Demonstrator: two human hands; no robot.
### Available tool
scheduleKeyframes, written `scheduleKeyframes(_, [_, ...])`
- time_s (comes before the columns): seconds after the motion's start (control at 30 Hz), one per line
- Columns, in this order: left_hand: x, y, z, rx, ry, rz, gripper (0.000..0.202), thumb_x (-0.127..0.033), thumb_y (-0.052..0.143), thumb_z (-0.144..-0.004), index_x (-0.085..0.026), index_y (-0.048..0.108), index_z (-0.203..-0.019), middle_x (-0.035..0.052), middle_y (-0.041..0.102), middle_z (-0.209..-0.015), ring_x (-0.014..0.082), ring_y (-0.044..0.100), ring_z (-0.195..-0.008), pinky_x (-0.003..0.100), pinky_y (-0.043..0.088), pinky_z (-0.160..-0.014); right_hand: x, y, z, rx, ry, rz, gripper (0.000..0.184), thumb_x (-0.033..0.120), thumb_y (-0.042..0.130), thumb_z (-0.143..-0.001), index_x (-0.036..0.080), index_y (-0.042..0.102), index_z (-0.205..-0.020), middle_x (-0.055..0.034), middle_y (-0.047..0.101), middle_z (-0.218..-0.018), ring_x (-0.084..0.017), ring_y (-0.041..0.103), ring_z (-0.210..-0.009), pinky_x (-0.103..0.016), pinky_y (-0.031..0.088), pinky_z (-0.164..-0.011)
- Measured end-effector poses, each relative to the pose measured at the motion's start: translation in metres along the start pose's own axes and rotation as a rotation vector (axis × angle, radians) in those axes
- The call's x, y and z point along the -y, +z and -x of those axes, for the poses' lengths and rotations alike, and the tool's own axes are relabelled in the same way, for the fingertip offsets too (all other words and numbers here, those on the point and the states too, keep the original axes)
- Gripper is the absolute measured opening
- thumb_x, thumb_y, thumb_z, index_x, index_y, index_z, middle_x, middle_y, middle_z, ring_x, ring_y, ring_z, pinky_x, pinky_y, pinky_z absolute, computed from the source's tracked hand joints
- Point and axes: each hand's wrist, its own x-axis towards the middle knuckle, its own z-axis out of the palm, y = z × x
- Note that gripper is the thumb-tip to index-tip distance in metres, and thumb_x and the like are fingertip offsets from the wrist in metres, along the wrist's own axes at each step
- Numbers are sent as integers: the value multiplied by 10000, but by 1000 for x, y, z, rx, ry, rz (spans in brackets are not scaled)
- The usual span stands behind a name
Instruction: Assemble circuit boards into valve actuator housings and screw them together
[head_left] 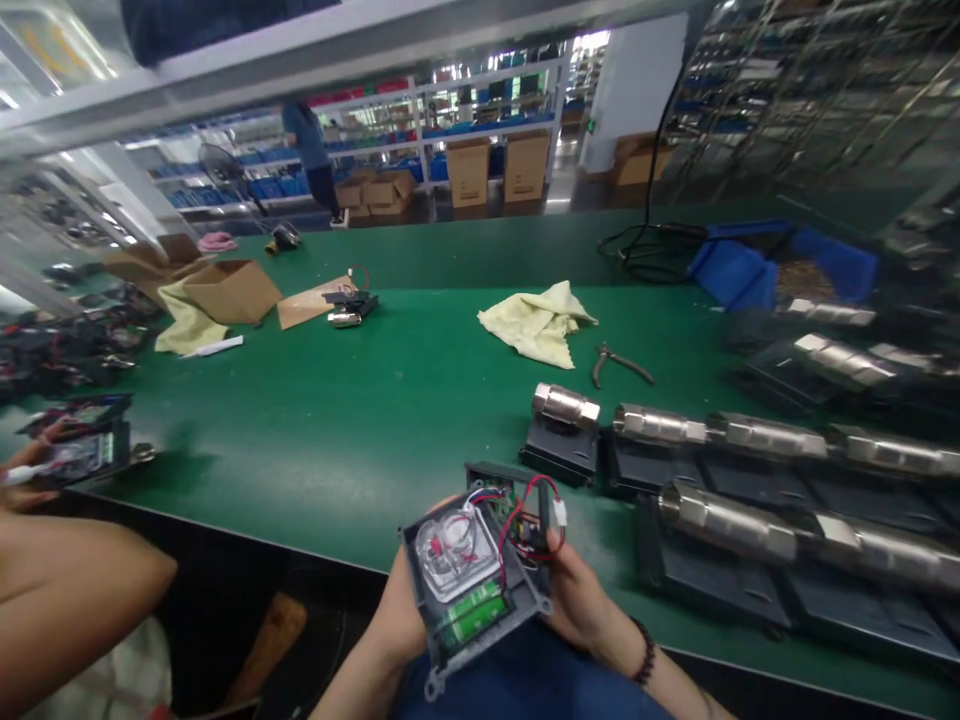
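An opened dark grey electronics housing [487,635] is held tilted over the front edge of the bench. Inside it sit a green cylindrical battery [474,612] and a clear-covered round part [454,550]. My left hand [405,605] is closed around the housing's left side, its fingers mostly hidden underneath. My right hand [579,597] grips the right side by the cover with a green circuit board [511,505], thumb on its edge. Red and black wires loop from the board to a white connector [559,513] beside that thumb.
Several dark units with metal pipe fittings [727,520] stand in rows at right. Cutting pliers [621,364], a yellow cloth [536,322] and a blue bin [750,262] lie farther back. At left, a co-worker's hand [30,475] holds another opened unit. A shelf beam [337,55] crosses overhead.
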Motion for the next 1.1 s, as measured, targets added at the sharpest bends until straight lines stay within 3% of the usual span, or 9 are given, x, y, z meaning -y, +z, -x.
scheduleKeyframes(0.17, [9, 2, -3, -9, -52, 119, 609, -444, 779, -628, -154, 600, -1132, 132, 710, -1054, 325, 664, -993, 493, 537, -910, 25, -20, -6, -101, 89, -121, 365, 581, 661, -688, 241, 748, -789, -30, 756, -796, -261, 717, -766, -451, 557, -834])
scheduleKeyframes(0.37, [41, 13, -18, -121, -23, 45, 513, -267, 732, -630, -154, 527, -1086, 131, 693, -1059, 263, 670, -964, 412, 522, -918, 56, -19, -35, -407, 87, -243, 347, 514, 676, -711, 236, 723, -914, -10, 753, -927, -244, 683, -944, -438, 485, -967])
scheduleKeyframes(0.53, [63, 34, -14, -305, 35, -66, 456, -242, 639, -703, -152, 496, -1127, 149, 626, -1125, 236, 642, -999, 392, 510, -923, 63, -4, -59, -544, 161, -342, 348, 503, 671, -687, 205, 701, -864, -18, 748, -796, -258, 695, -853, -447, 530, -873])
scheduleKeyframes(0.63, [74, 29, -3, -216, 101, -224, 534, -193, 626, -694, -141, 478, -1205, 173, 571, -1227, 278, 586, -1127, 459, 460, -1000, 66, -2, -67, -550, 235, -381, 334, 504, 592, -749, 194, 688, -827, -29, 734, -729, -245, 695, -741, -426, 561, -747])
scheduleKeyframes(0.73, [72, 2, 4, -49, 202, -392, 612, -102, 559, -703, -143, 453, -1304, 173, 539, -1313, 299, 522, -1231, 467, 443, -1034, 70, -2, -72, -548, 319, -385, 389, 499, 463, -836, 183, 686, -802, -51, 728, -707, -229, 680, -645, -374, 555, -588])
scheduleKeyframes(0.83, [46, -29, -4, -138, 455, -559, 625, -15, 450, -779, -203, 402, -1372, 127, 577, -1282, 233, 585, -1164, 383, 518, -962, 71, -1, -74, -514, 347, -389, 495, 499, 343, -894, 165, 703, -838, -75, 733, -735, -220, 668, -612, -318, 509, -480])
scheduleKeyframes(0.9, [19, -41, -19, -223, 797, -746, 570, -6, 501, -806, -259, 474, -1317, 83, 602, -1227, 226, 573, -1173, 395, 518, -965, 69, -1, -74, -492, 357, -403, 527, 513, 318, -901, 165, 709, -848, -80, 734, -740, -222, 671, -628, -298, 487, -455])
scheduleKeyframes(1.0, [-24, -41, -44, -180, 1230, -979, 480, 24, 582, -797, -311, 608, -1140, 18, 604, -1190, 179, 517, -1222, 340, 489, -1004, 64, -2, -73, -447, 351, -426, 532, 548, 347, -882, 167, 716, -854, -79, 736, -744, -227, 673, -650, -301, 491, -478])
scheduleKeyframes(1.1, [-53, -30, -60, -104, 1408, -1020, 250, -86, 595, -856, -273, 666, -1007, 15, 650, -1102, 160, 511, -1203, 324, 476, -1018, 58, -5, -69, -382, 311, -457, 530, 579, 397, -849, 162, 720, -893, -81, 744, -788, -217, 663, -633, -316, 508, -523])
